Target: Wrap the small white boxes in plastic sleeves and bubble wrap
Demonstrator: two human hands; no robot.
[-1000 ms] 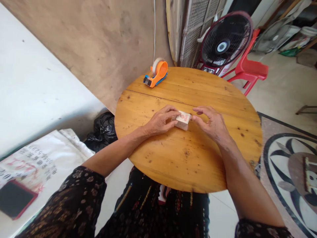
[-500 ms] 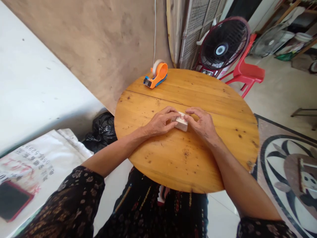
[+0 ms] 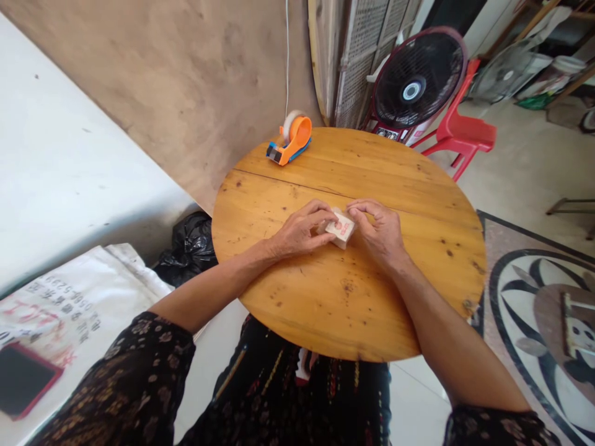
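On the round wooden table [image 3: 307, 297] lies a small pale box [image 3: 343, 228] with red print on its top; its edges look shiny, as if clear film were around it. My left hand [image 3: 304, 228] grips the box from the left, thumb at the near side and fingertips on the top. Close to the box's right corner, my right hand [image 3: 379, 229] has thumb and forefinger pinched together; what lies between them is too small to make out.
An orange and blue tape dispenser [image 3: 290, 139] stands at the table's far left edge, by the wooden wall. Behind the table are a floor fan [image 3: 413, 90] and a red chair [image 3: 467, 130]. A black plastic bag [image 3: 190, 244] and a phone [image 3: 25, 378] on a white sack are to the left.
My right hand's thumb has come off the box and now pinches against the forefinger beside it. More of the red print shows. The box is turned slightly.
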